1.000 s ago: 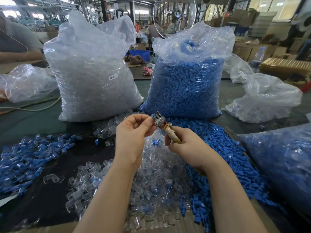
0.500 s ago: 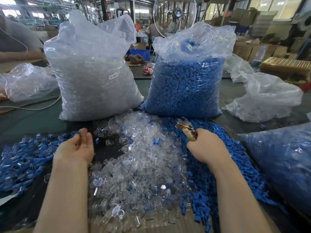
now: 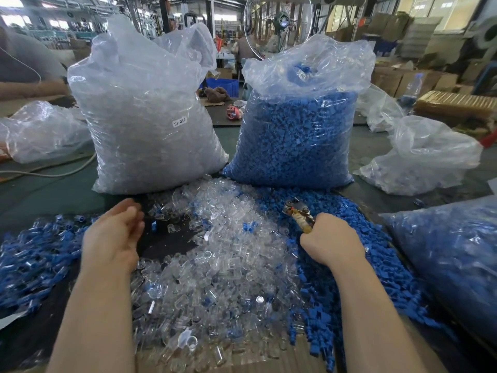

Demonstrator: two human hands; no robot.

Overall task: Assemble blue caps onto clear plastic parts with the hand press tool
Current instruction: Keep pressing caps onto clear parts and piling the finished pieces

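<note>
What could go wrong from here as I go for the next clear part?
1. The loose pile of clear plastic parts has stray blue caps mixed in, so the empty left hand could grab the wrong piece.
2. The heap of finished blue-capped parts lies right beside the clear pile; the two could blend.
3. The right hand grips the metal hand press tool low over the loose blue caps, where it might scatter them.

Bg: big round fan [image 3: 278, 21] behind the bags. Blue crate [image 3: 223, 86] w/ brown rag [image 3: 216, 93] in front, on far table. Water bottle [image 3: 412, 87] right, cardboard boxes [image 3: 419, 79] stacked beside it. Tan corrugated bundle [image 3: 454, 103] just right of bottle. White cable [image 3: 53, 172] across green table [image 3: 40, 192], left. Red-pink item [image 3: 233, 112] mid, too small to ID
</note>
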